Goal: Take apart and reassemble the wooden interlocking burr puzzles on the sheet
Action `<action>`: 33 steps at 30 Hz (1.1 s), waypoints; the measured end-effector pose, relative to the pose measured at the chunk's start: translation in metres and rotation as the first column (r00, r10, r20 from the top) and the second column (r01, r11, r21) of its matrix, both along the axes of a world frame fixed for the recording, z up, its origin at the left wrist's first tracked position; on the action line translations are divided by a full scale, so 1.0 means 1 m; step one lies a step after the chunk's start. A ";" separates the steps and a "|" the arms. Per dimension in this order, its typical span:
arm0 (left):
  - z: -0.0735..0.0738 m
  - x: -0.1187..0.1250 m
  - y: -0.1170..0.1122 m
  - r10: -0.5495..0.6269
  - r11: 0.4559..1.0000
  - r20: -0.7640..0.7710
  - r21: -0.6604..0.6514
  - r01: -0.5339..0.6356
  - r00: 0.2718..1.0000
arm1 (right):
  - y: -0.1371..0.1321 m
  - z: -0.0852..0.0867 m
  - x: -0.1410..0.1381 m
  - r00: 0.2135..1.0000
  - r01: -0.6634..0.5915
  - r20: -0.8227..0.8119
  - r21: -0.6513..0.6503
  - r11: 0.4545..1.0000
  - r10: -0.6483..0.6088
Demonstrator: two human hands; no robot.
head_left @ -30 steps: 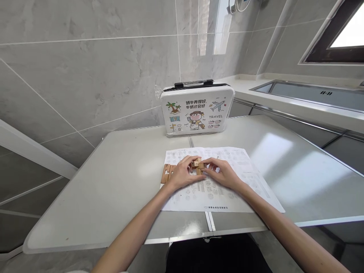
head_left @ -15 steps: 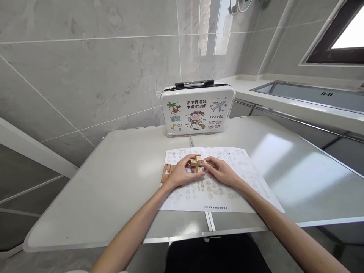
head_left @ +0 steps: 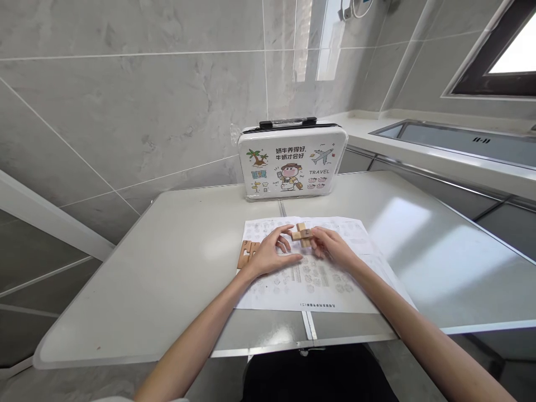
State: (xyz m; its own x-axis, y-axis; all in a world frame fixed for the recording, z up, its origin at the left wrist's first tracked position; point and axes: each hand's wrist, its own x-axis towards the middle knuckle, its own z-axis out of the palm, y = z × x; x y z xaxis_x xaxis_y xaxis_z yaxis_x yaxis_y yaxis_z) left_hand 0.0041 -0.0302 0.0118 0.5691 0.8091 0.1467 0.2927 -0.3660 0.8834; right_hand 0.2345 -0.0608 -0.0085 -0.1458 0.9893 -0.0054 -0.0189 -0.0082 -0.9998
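Our right hand [head_left: 333,248] pinches the wooden cross [head_left: 302,234] in its grip over the far middle of the instruction sheet [head_left: 355,279]; our left hand [head_left: 268,255] lies beside it, grip loosely spread, perhaps brushing it. Some blocks look already joined, while loose wooden pieces [head_left: 248,254] wait at the sheet's left edge. The counter [head_left: 167,290] gives open room left and right; the white case [head_left: 292,162] stands at its far edge
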 end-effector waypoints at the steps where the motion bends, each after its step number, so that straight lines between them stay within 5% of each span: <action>1: -0.001 0.000 0.000 0.004 1.000 0.001 -0.009 -0.004 1.000 | 0.002 -0.001 0.002 0.997 0.063 -0.037 -0.008 0.998 -0.064; 6: -0.002 0.001 0.000 -0.029 0.999 -0.019 -0.014 0.029 0.999 | 0.011 -0.009 0.017 0.889 0.452 0.037 0.076 0.889 -0.456; 10: -0.003 0.000 0.002 -0.044 0.999 -0.016 -0.016 0.044 0.999 | 0.016 -0.016 0.035 0.654 0.634 0.336 0.245 0.733 -0.678; 13: -0.001 0.000 0.002 -0.049 0.998 -0.011 -0.025 0.049 0.999 | 0.020 -0.020 0.049 0.470 0.716 0.452 0.306 0.627 -0.758; 16: 0.001 0.000 0.001 -0.056 0.998 -0.022 -0.034 0.055 0.998 | 0.022 -0.023 0.060 0.367 0.775 0.534 0.278 0.568 -0.762; 22: 0.001 0.000 0.000 -0.059 0.998 -0.037 -0.033 0.058 0.998 | 0.022 -0.026 0.069 0.272 0.812 0.602 0.275 0.514 -0.751; 33: -0.001 0.000 -0.001 -0.065 0.997 -0.044 0.037 0.067 0.997 | 0.021 -0.025 0.072 0.241 0.842 0.556 0.287 0.456 -0.795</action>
State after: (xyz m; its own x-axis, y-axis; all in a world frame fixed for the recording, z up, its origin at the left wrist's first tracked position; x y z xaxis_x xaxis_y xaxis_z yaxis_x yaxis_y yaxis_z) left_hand 0.0040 -0.0315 0.0108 0.6277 0.7637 0.1508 0.3043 -0.4190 0.8555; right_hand 0.3068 -0.0397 -0.0334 0.8006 0.5652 0.1991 0.4707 -0.3876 -0.7926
